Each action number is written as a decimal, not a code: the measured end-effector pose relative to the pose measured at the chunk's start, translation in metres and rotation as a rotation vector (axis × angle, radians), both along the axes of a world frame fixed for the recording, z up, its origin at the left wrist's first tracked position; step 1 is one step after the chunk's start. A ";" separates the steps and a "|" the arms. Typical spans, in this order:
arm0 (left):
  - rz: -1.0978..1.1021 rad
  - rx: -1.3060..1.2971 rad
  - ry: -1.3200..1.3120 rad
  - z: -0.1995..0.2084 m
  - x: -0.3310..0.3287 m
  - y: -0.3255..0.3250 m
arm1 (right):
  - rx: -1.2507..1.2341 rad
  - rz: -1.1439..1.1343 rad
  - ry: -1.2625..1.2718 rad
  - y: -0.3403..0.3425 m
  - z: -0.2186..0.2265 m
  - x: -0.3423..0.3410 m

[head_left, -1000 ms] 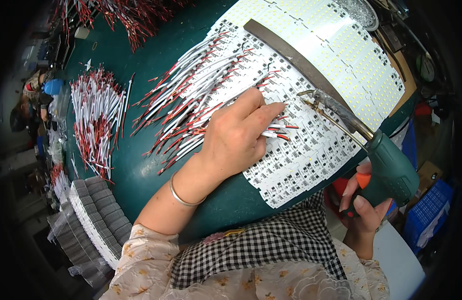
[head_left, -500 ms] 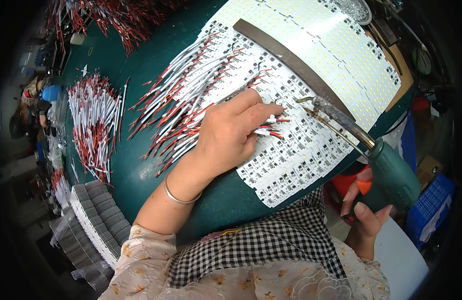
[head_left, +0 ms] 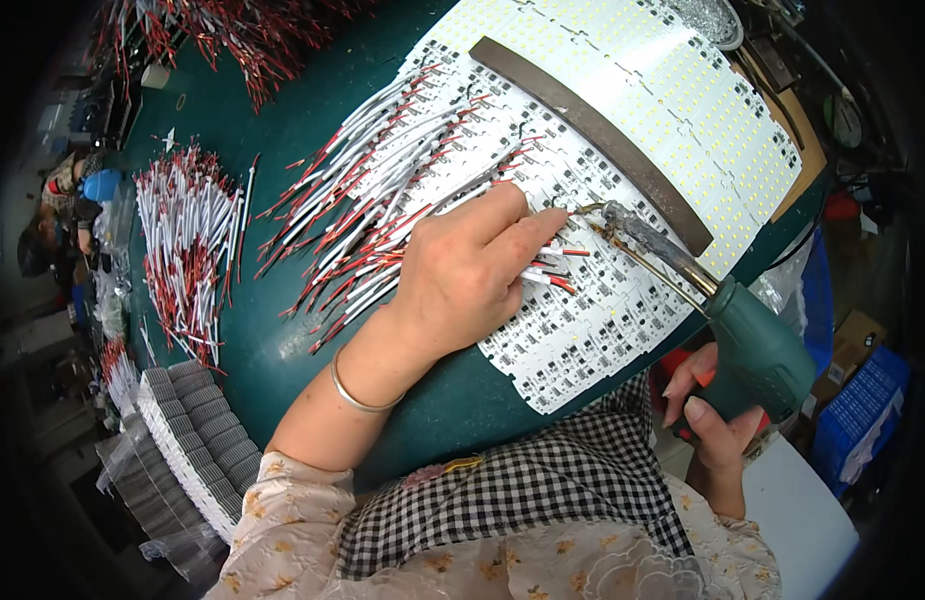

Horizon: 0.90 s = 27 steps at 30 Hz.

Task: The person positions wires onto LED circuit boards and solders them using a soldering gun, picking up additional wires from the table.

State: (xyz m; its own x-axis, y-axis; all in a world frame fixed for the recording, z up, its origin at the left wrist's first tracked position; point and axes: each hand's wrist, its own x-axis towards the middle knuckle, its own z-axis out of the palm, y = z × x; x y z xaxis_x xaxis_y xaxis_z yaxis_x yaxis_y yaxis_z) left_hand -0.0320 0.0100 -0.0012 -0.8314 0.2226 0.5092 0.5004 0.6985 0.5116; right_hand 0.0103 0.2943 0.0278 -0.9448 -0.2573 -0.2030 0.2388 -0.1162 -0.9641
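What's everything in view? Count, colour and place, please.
Soldering gun: one, green, right side
Laid-out wires: many, white and red, centre
Bunched wires: many, white and red, left
Wire heap: many, mostly red, upper left
Circuit-board sheets: count unclear, white, centre
Bar: one, brown, across sheets
Table: one, green, underneath
Stacked strips: many, grey, lower left
Crate: one, blue, far right
Apron: one, black and white, bottom
Left hand: one, bare, holding wires
Right hand: one, bare, holding soldering gun
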 end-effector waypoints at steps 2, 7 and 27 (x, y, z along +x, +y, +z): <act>-0.003 -0.004 0.014 0.000 0.001 0.000 | 0.035 -0.019 -0.002 -0.005 0.002 0.001; 0.028 -0.111 0.010 0.007 0.004 0.005 | 0.098 0.028 0.014 0.003 -0.004 0.005; -0.030 -0.223 -0.125 0.026 0.008 0.002 | -0.035 -0.091 0.149 0.009 0.013 -0.015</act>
State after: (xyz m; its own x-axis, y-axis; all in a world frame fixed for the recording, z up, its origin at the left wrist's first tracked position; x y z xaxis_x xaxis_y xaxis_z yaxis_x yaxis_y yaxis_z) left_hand -0.0244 0.0118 0.0249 -0.8762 0.3432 0.3383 0.4648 0.7869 0.4057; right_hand -0.0051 0.3028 0.0408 -0.9834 -0.1740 -0.0513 0.0805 -0.1651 -0.9830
